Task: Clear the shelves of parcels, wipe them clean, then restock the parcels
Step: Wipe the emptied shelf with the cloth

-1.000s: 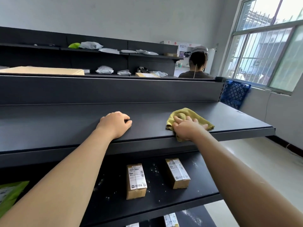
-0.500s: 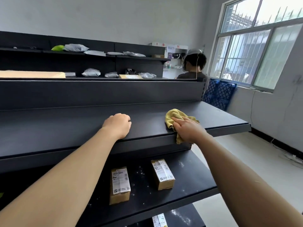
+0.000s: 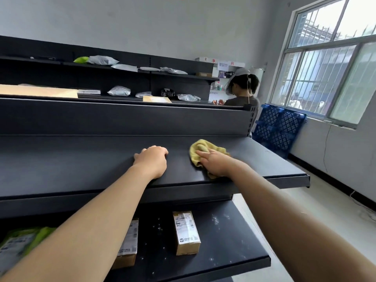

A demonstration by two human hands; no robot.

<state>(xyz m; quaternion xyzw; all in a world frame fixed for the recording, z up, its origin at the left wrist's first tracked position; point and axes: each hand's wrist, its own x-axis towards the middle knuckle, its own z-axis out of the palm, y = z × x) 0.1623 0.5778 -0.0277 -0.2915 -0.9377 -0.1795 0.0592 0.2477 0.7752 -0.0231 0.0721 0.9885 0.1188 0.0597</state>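
On the cleared upper shelf (image 3: 61, 165), a person's left hand (image 3: 151, 161) braces with fingers curled on nothing, while a yellow cloth (image 3: 200, 148) lies pressed flat under the straight fingers of the right hand (image 3: 216, 164). Overlapping strokes carried out to the shelf's right end would likely clean best; boxed parcels (image 3: 187, 233) sit below on the speckled lower shelf (image 3: 234, 245).

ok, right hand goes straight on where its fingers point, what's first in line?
Past the cloth under the right hand: bare shelf, then probably the back panel. It looks to pass behind the left hand; depth unclear.
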